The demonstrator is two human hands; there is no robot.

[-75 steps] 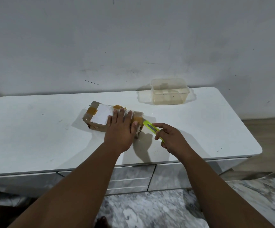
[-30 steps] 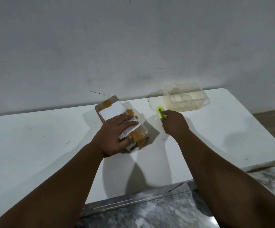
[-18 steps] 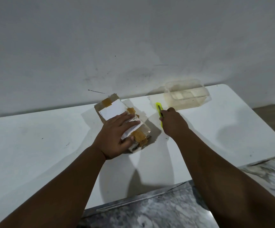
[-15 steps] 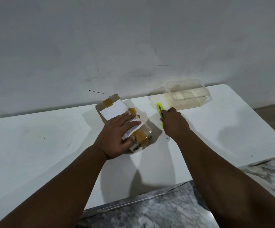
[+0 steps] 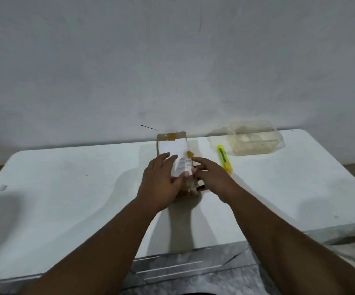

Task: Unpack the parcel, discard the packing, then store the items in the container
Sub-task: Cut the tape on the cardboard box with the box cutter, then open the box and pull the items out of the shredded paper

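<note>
A cardboard parcel (image 5: 173, 145) with a white label and brown tape lies lengthwise on the white table (image 5: 66, 188), its far end near the wall. My left hand (image 5: 161, 182) rests on its near left part, thumb against the label. My right hand (image 5: 209, 177) touches the parcel's near right edge with spread fingers. The parcel's near end is hidden between my hands. A yellow utility knife (image 5: 224, 159) lies on the table just right of my right hand. A clear plastic container (image 5: 255, 141) stands at the back right.
A grey wall rises directly behind the table. Drawer fronts (image 5: 172, 267) show below the table's front edge. A marbled floor (image 5: 342, 248) is visible at the lower right.
My right hand has put the yellow knife down on the table and moved left onto the parcel. The parcel has turned to point straight away from me.
</note>
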